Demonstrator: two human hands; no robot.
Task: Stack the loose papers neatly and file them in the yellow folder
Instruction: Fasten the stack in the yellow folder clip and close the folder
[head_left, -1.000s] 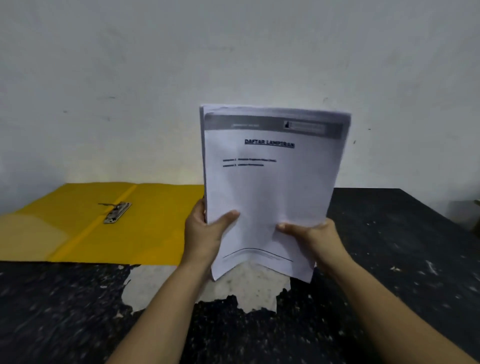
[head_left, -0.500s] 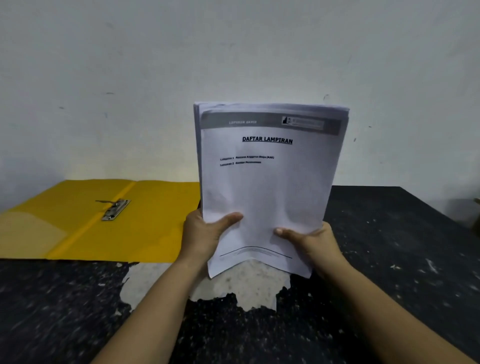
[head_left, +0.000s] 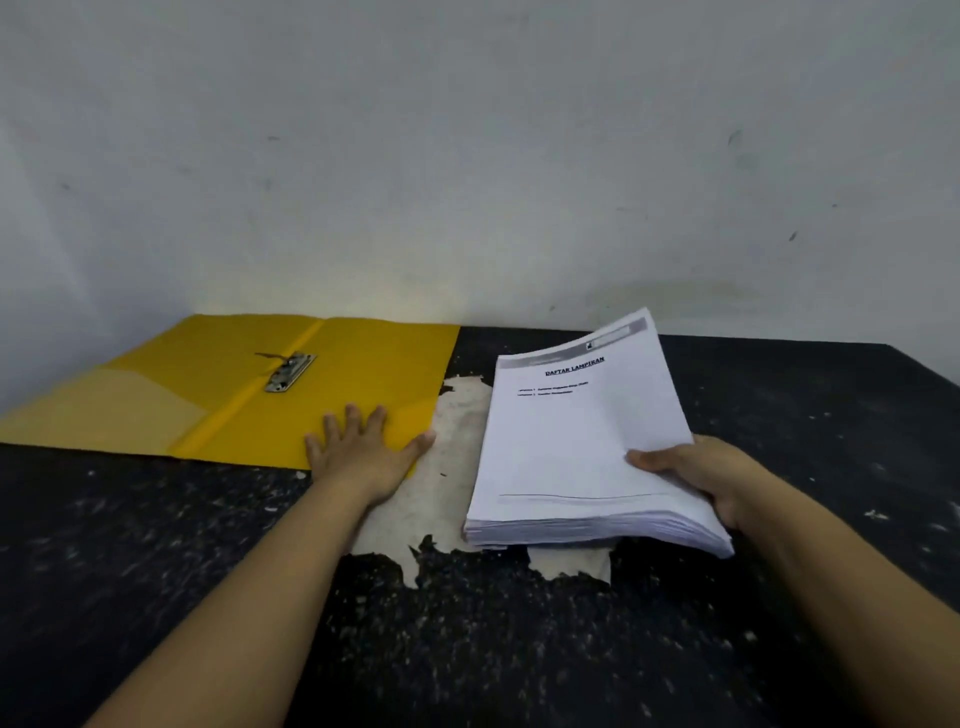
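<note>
Dark speckled worktop (head_left: 519, 649) against pale wall. Right hand (head_left: 711, 478) gripping paper stack (head_left: 576, 447) by one corner above the middle; could sag, fan out, slide apart. Left hand (head_left: 363, 447) flat, fingers spread, pressing open yellow folder (head_left: 218, 405) at far left edge; clip (head_left: 288, 371) might snag sheets.

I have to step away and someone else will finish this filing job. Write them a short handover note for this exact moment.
Left hand: flat, fingers spread, pressing on the near right corner of the yellow folder.
Right hand: grips the paper stack at its right edge, thumb on top; the stack sits low over the table, right of the folder.
Folder lies open, its metal fastener uncovered.
Done: papers gathered into one fairly even stack.
Left: move the stack onto the folder, fix it at the fastener, close the folder.
</note>
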